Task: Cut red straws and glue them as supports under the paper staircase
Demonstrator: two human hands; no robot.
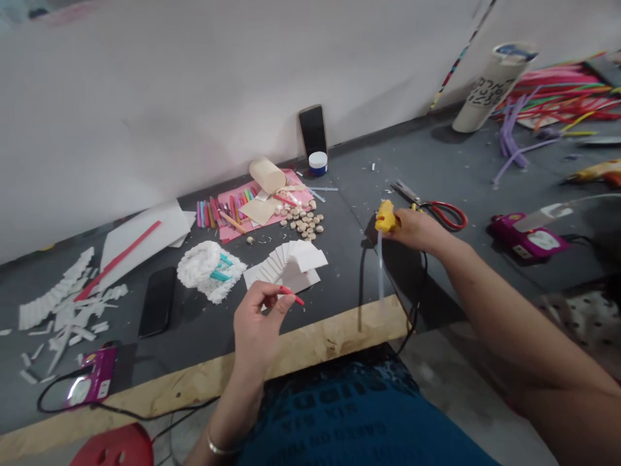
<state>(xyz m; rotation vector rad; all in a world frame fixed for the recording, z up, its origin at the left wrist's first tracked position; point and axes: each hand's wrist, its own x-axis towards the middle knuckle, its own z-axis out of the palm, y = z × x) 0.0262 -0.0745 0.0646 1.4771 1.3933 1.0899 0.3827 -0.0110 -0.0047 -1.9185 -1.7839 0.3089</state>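
My left hand [257, 320] pinches a short red stick [292, 295] between thumb and fingers, just in front of a fanned stack of white paper cards [294, 262] on the dark table [339, 259]. My right hand [417, 230] reaches out to the right and is closed round a yellow glue gun [385, 217], whose clear glue stick [380, 268] points back toward me. Red-handled scissors [436, 207] lie right behind that hand.
Pink paper with coloured markers [228, 210], wooden discs [303, 220], a paper roll [266, 175] and a white fluffy piece [208, 268] lie at the middle. A black phone [158, 301], white paper scraps [68, 304], purple devices [526, 236], a cardboard tube [490, 87] and coloured straws [557, 97] surround them.
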